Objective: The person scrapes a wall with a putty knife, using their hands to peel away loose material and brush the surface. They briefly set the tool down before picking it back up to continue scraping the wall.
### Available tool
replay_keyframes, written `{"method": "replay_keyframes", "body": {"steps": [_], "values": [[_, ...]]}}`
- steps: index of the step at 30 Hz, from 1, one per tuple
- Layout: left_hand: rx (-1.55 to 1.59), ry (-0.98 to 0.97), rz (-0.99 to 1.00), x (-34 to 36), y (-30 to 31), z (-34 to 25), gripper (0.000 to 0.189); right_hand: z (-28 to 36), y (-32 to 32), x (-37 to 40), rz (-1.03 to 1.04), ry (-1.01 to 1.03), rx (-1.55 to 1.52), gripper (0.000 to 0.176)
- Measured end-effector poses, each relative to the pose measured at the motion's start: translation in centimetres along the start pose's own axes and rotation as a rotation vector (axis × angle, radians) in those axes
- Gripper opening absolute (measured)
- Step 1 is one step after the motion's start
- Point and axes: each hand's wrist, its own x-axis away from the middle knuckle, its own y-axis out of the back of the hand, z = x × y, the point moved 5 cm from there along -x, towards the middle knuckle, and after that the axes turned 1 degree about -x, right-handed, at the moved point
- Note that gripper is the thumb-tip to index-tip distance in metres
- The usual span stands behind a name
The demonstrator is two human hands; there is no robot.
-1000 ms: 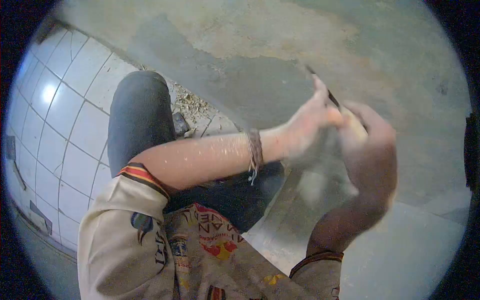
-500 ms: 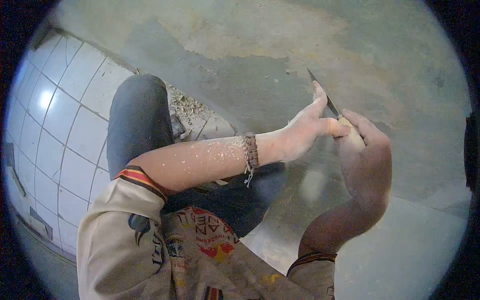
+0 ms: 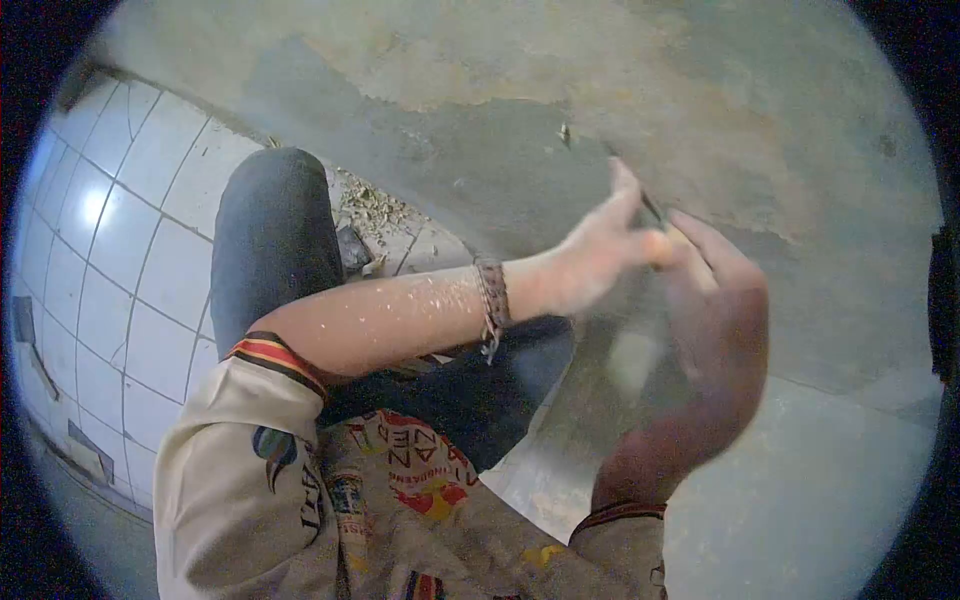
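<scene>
My right hand (image 3: 725, 275) wraps around the pale wooden handle (image 3: 685, 250) of a knife. The thin dark blade (image 3: 650, 208) slants up and left from it, partly hidden by my left hand (image 3: 610, 240). That hand lies against the knife, its thumb by the handle and a finger stretched along the blade. Its other fingers, and anything within them, are hidden; both hands are smeared by motion. A small pale chip (image 3: 565, 133) shows beyond the blade's tip. Fine shavings cling to my left forearm (image 3: 400, 310), above a braided bracelet (image 3: 493, 295).
Wood shavings (image 3: 375, 208) lie heaped on the floor beside my bent knee (image 3: 272, 200), with a small dark object (image 3: 352, 248) next to them. White tiles (image 3: 150, 240) cover the left side. Bare, stained concrete (image 3: 450, 60) stretches ahead.
Both hands and the knife have shifted slightly left, and the hands have become blurred. A pale chip now shows farther up past the blade's tip.
</scene>
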Motion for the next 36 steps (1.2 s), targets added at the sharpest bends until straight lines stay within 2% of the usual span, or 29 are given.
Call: {"method": "replay_keyframes", "body": {"steps": [1, 2, 3, 4, 5, 6, 8, 9, 10, 11, 13, 15, 17, 18, 19, 21, 23, 25, 26, 27, 29, 30, 31, 34, 35, 36], "values": [[-0.199, -0.117, -0.029, 0.0, -0.2, -0.4, 0.068, -0.5, 0.4, 0.7, -0.028, -0.179, -0.039, 0.040], [-0.067, -0.111, 0.058, -0.7, 0.0, 0.2, 0.069, -0.5, -0.1, 0.2, -0.023, -0.182, -0.041, 0.040], [-0.060, -0.100, 0.059, -0.6, 0.3, 0.4, 0.069, -0.3, -0.7, -0.5, -0.028, -0.103, 0.008, 0.036], [0.019, -0.010, 0.044, -0.5, 0.8, 0.9, 0.072, -0.3, -0.9, -0.6, -0.039, -0.025, 0.057, 0.033], [0.092, 0.075, 0.031, -0.4, 1.0, 1.4, 0.075, -0.9, -0.5, -0.3, -0.045, -0.032, 0.058, 0.033], [0.092, 0.078, 0.037, -0.5, 0.5, 1.8, 0.075, -1.4, -0.1, 0.0, -0.030, 0.025, 0.040, 0.034], [-0.126, -0.085, 0.029, -1.0, -0.6, 1.7, 0.075, -1.4, 0.2, 0.4, -0.010, 0.093, 0.022, 0.034], [-0.234, -0.169, 0.019, -1.0, -0.8, 0.9, 0.074, -1.5, 0.6, 0.5, -0.046, 0.003, 0.013, 0.034], [-0.281, -0.044, 0.047, -1.4, -0.3, 1.1, 0.077, -1.9, 0.9, 0.7, -0.080, -0.096, 0.003, 0.034], [-0.274, -0.029, 0.052, -1.0, -0.1, 1.0, 0.077, -2.3, 0.5, 0.5, -0.075, -0.112, 0.005, 0.034], [0.114, 0.130, 0.041, -0.7, 0.0, 1.5, 0.080, -2.9, -0.7, -0.8, 0.013, -0.027, -0.093, 0.033], [0.150, 0.124, 0.076, -1.1, -0.4, 2.4, 0.076, -2.8, 0.5, 0.9, -0.024, -0.034, -0.034, 0.032], [-0.283, -0.171, -0.022, -1.2, -0.7, 2.0, 0.063, -2.2, 0.4, 0.5, -0.047, -0.024, 0.018, 0.032], [-0.281, -0.057, 0.067, -1.1, -0.6, 0.8, 0.062, -2.0, -0.1, 0.1, -0.039, -0.056, -0.025, 0.035], [-0.277, -0.040, 0.073, -0.9, 0.1, 0.9, 0.062, -2.2, -0.5, 0.1, -0.033, -0.103, -0.065, 0.039], [0.167, 0.194, 0.056, -0.9, 1.0, 2.5, 0.070, -3.1, -1.5, -0.2, 0.033, -0.098, -0.076, 0.039], [0.136, 0.159, 0.001, -0.7, 0.5, 3.2, 0.070, -3.2, -1.5, -0.2, 0.102, -0.043, -0.090, 0.039], [-0.379, -0.136, -0.019, -0.8, -0.5, 2.1, 0.066, -3.8, 0.5, 1.8, -0.015, -0.109, -0.108, 0.039], [-0.437, -0.096, -0.010, -1.1, -0.5, 2.3, 0.076, -3.8, -0.2, 1.2, -0.014, -0.114, -0.115, 0.039], [-0.435, -0.082, -0.003, -1.0, -0.3, 1.7, 0.076, -3.4, -1.0, 0.4, -0.028, -0.117, -0.064, 0.040], [0.165, 0.229, 0.015, -0.6, 0.3, 2.0, 0.093, -4.0, -1.5, 0.4, -0.041, -0.133, -0.003, 0.040], [0.154, 0.151, 0.005, -0.8, 0.5, 2.2, 0.101, -4.4, -1.8, 0.5, -0.009, -0.094, -0.036, 0.040], [0.152, 0.147, 0.005, -0.6, 0.2, 2.9, 0.101, -4.5, -2.0, 0.4, 0.024, -0.048, -0.070, 0.040], [-0.383, -0.156, 0.064, -0.8, -0.9, 2.4, 0.101, -4.5, 0.2, 2.3, -0.074, -0.129, -0.146, 0.035], [-0.377, -0.146, 0.063, -0.8, -0.4, 2.6, 0.101, -4.7, -0.3, 1.9, -0.067, -0.138, -0.144, 0.035], [-0.208, -0.019, 0.020, -0.8, 0.4, 3.0, 0.103, -4.4, -1.1, 1.0, -0.040, -0.149, -0.126, 0.035]]}}
